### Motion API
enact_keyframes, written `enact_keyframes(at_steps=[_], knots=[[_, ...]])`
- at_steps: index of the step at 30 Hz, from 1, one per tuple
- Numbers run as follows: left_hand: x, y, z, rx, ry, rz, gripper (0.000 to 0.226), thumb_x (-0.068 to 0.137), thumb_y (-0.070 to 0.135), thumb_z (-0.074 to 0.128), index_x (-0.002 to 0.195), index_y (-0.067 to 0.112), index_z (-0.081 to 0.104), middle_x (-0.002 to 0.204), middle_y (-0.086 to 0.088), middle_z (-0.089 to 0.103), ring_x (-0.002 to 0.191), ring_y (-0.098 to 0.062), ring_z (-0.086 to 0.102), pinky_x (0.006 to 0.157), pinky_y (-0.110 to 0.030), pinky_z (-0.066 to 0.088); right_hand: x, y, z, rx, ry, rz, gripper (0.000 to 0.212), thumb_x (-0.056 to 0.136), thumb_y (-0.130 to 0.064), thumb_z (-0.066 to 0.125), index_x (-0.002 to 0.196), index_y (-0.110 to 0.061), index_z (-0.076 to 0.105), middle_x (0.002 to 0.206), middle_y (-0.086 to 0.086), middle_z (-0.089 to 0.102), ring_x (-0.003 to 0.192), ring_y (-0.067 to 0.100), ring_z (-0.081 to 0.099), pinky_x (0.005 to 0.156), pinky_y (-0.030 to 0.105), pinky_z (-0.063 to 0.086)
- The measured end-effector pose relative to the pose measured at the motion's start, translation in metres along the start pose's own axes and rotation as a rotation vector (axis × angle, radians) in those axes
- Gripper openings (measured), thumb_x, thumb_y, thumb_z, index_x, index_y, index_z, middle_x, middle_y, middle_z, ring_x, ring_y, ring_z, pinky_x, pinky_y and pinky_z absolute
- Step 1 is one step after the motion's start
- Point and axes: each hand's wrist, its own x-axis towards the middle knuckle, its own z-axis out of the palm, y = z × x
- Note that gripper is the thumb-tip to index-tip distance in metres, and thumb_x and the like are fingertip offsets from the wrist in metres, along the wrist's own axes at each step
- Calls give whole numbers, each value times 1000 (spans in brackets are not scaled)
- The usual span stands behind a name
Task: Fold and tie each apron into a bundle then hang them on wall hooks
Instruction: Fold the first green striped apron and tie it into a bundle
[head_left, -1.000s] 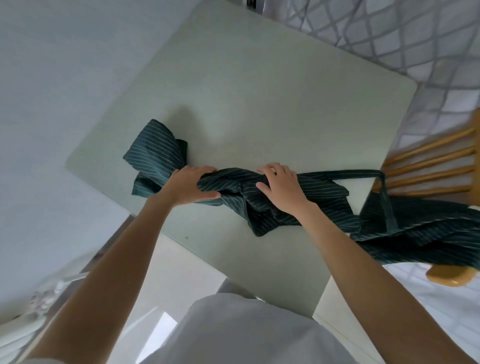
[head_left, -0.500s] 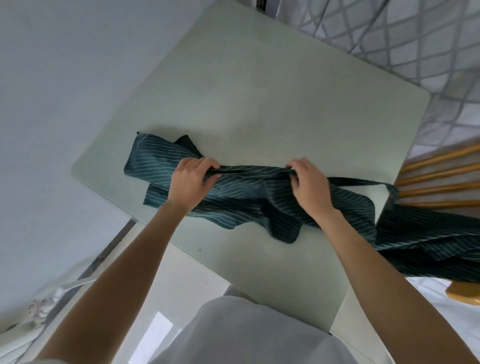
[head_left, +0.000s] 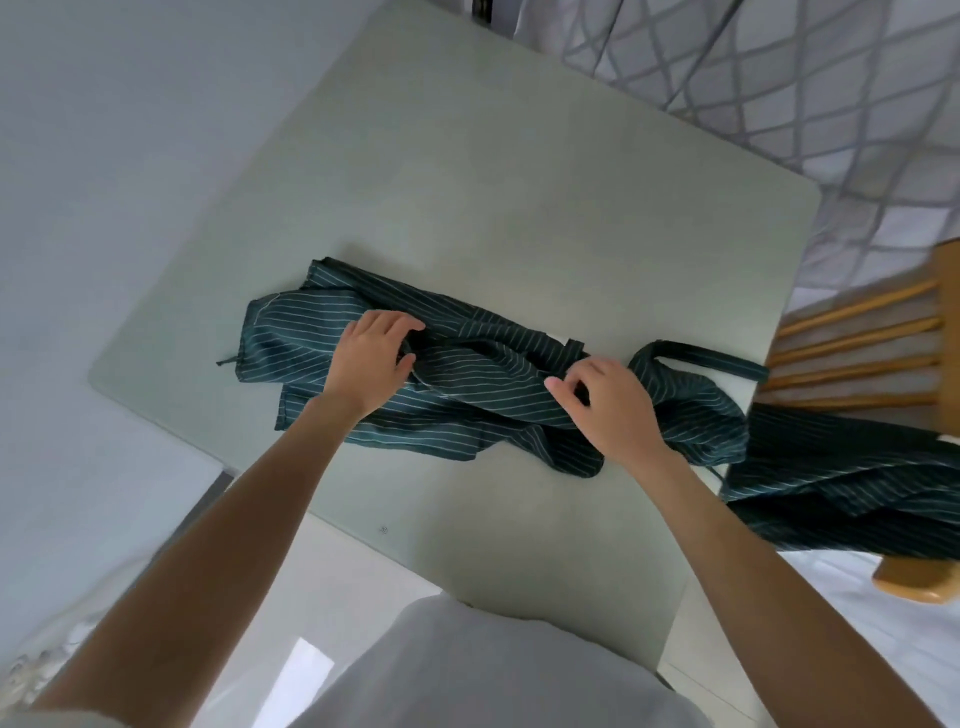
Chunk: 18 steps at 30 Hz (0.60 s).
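1. Apron (head_left: 467, 374): dark green cloth with thin white stripes, lying crosswise on the table, loosely gathered into a long band. Judged to be mid-fold, laid flat so the surface takes its weight while it is narrowed.
2. Left hand (head_left: 371, 358): on the apron's left part, fingers curled over a fold and gripping it. It appears to anchor that end so the band keeps its shape.
3. Right hand (head_left: 602, 402): on the apron's right part, thumb and fingers bent as if pinching cloth near the strap. The exact contact is hidden beneath the fingers, though a pinch seems likely.
4. Strap (head_left: 696, 358): dark band looping out from the right end toward the table edge, lying free. Probably left out for tying the bundle.
5. Table (head_left: 519, 182): pale green top serving as the folding surface.
6. Second striped apron (head_left: 841, 499): draped over the wooden chair (head_left: 857, 358) just beside the table, apparently awaiting its turn.
7. Wall hooks: not visible. Hanging is not yet begun.
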Motion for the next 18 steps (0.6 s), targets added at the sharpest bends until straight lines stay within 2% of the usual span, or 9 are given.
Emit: enact_keyframes(at_steps=[2, 5, 8, 11, 13, 16, 18], knots=[[8, -2, 1, 86, -168, -65, 54, 86, 32, 63, 135, 23, 44, 139, -1, 47, 133, -23, 34, 112, -45, 23, 16, -15, 5, -19, 51, 13, 39, 93, -48, 46, 87, -12, 62, 90, 0, 62, 87, 19, 56, 80, 32, 45], [10, -4, 3, 215, -339, -142, 72, 79, 50, 67, 140, 29, 35, 145, -2, 38, 137, -25, 27, 113, -55, 10, 46, -35, 17, -85, -125, 76, 48, 93, -53, 44, 113, -12, 59, 99, 2, 68, 91, 21, 62, 87, 40, 47], [4, -9, 2, 302, -383, -209, 79, 74, 66, 60, 140, 31, 33, 137, -3, 45, 130, -26, 36, 110, -56, 16, 63, -49, 31, -13, -247, 88, 41, 93, -36, 55, 127, -13, 51, 95, 2, 70, 91, 21, 64, 87, 37, 47], [-3, -18, -6, 310, -371, -245, 77, 75, 75, 49, 136, 29, 40, 120, 0, 59, 118, -23, 46, 105, -46, 21, 71, -49, 32, 60, -224, 97, 30, 94, -18, 54, 123, -12, 58, 94, 4, 70, 85, 20, 64, 78, 33, 50], [-6, -21, -16, 246, -325, -221, 67, 77, 75, 44, 128, 31, 49, 112, 5, 63, 119, -21, 46, 106, -47, 15, 75, -44, 27, 25, -205, 86, 27, 95, -14, 49, 116, -9, 64, 93, 9, 69, 81, 22, 61, 71, 31, 48], [-3, -18, -36, -29, -232, -220, 49, 85, 62, 49, 119, 28, 59, 105, 6, 65, 122, -19, 45, 111, -50, 2, 85, -33, 13, 22, -179, 87, 25, 93, -13, 45, 103, -6, 67, 89, 9, 64, 84, 24, 57, 67, 28, 40], [4, -17, -45, -167, -128, -195, 36, 87, 46, 57, 114, 22, 63, 105, 5, 66, 114, -17, 51, 113, -50, 6, 92, -28, -2, 175, -171, 135, 19, 91, -13, 45, 86, -8, 62, 81, 6, 59, 81, 22, 54, 67, 28, 36]])
